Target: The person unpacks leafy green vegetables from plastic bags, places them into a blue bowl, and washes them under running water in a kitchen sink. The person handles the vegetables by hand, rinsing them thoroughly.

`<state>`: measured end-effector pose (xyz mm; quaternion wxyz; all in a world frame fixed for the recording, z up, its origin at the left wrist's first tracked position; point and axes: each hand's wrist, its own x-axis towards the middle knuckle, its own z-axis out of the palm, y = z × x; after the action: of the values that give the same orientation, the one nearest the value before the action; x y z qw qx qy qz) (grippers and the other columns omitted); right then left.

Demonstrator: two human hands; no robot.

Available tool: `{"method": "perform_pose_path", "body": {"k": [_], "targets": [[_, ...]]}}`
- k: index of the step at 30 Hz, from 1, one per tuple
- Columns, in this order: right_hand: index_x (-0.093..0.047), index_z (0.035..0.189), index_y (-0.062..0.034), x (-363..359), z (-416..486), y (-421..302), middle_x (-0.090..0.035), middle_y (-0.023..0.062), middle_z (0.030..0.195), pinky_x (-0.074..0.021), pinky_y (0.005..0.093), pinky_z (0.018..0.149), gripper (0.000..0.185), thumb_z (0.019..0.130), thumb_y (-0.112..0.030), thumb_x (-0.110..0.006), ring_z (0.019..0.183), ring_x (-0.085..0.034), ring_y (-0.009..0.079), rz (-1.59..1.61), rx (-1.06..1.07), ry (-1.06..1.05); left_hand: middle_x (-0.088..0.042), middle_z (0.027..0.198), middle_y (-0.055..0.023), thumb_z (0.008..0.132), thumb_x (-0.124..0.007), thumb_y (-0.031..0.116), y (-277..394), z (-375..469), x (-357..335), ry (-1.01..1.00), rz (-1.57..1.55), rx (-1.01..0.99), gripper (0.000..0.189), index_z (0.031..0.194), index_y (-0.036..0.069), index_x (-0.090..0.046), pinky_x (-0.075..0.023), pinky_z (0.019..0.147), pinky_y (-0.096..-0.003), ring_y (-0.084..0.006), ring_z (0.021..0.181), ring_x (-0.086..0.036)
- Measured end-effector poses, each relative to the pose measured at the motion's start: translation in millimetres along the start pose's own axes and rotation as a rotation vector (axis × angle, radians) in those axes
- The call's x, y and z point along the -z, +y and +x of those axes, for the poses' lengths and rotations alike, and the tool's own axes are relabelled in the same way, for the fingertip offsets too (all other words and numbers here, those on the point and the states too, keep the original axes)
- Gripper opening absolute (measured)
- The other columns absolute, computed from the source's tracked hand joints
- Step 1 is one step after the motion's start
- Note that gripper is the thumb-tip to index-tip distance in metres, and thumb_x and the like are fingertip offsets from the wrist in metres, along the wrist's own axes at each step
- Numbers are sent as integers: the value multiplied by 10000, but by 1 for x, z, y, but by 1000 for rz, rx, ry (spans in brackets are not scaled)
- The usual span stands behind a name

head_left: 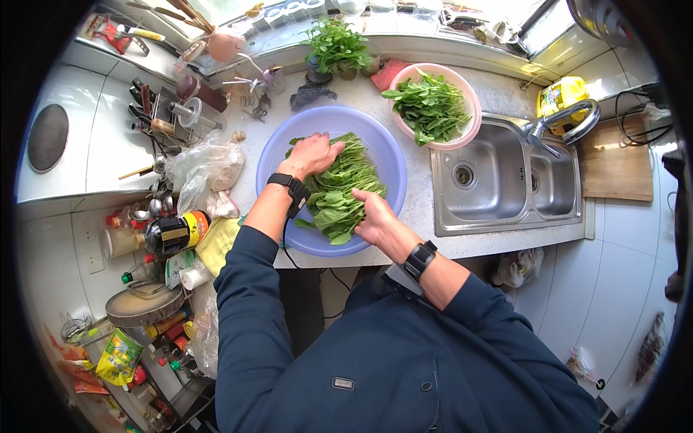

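Observation:
A blue-purple plastic basin (398, 181) stands on the counter before me, holding a heap of leafy greens (344, 178) with stems toward the right. My left hand (315, 154) lies palm down on the far left part of the heap, its thumb apart from the fingers. At the near right side, my right hand (376, 217) touches the greens, thumb raised and fingers by the leaves. Neither hand visibly closes around a bunch. To the far right of the basin, a pink plastic colander or bowl (470, 116) holds more leafy greens (430, 105).
A double stainless-steel sink (482, 178) with a faucet (557, 124) is on the right, beside a wooden cutting board (617, 159). Potted green plants (338, 46) stand behind the basin. A knife rack (157, 116), plastic bags (203, 162) and a dark sauce bottle (170, 235) crowd the left.

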<state>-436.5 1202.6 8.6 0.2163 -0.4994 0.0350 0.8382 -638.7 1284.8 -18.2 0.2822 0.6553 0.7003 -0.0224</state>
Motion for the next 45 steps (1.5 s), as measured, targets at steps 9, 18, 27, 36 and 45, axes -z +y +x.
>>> {"method": "perform_pose_path", "body": {"k": [9, 18, 27, 36, 45], "targets": [[-608, 1238, 163, 0, 51, -4, -696, 291, 1197, -565, 406, 907, 519, 851, -157, -739, 1089, -710, 311, -690, 327, 221, -630, 1296, -362, 1029, -359, 677, -16, -30, 2, -126, 93, 104, 840, 1195, -56, -737, -431, 1116, -509, -491, 1249, -587], [-425, 1417, 83, 3, -9, -9, -523, 318, 1408, -444, 460, 1107, 703, 835, -185, -715, 1318, -544, 400, -1226, 873, 180, -689, 1273, -261, 922, -709, 507, -39, -63, -20, 54, -432, 196, 770, 1397, -74, -540, -494, 1053, -428, -383, 1214, -658], [-471, 1364, 209, 1, 50, -14, -637, 313, 1290, -549, 443, 972, 747, 864, -258, -771, 1173, -667, 369, -887, 466, 461, -748, 1173, -181, 822, -783, 599, -34, -50, -3, -78, -672, 394, 810, 1263, -73, -680, -541, 966, -378, -271, 1086, -722], [-619, 1289, 112, -2, 78, -11, -707, 217, 1217, -599, 427, 881, 553, 888, -227, -792, 1064, -720, 300, -499, 316, 325, -773, 1091, -174, 790, -816, 598, -26, -56, -4, -190, -714, 455, 758, 1144, -69, -747, -570, 852, -362, -238, 973, -749], [-633, 1269, 90, -9, 75, -7, -722, 238, 1192, -588, 394, 933, 667, 785, -327, -825, 1076, -732, 303, -871, 539, 464, -744, 1176, -101, 891, -782, 360, -28, -67, -27, -137, -859, 156, 571, 1343, 33, -661, -545, 936, -342, -196, 1038, -702]]}}
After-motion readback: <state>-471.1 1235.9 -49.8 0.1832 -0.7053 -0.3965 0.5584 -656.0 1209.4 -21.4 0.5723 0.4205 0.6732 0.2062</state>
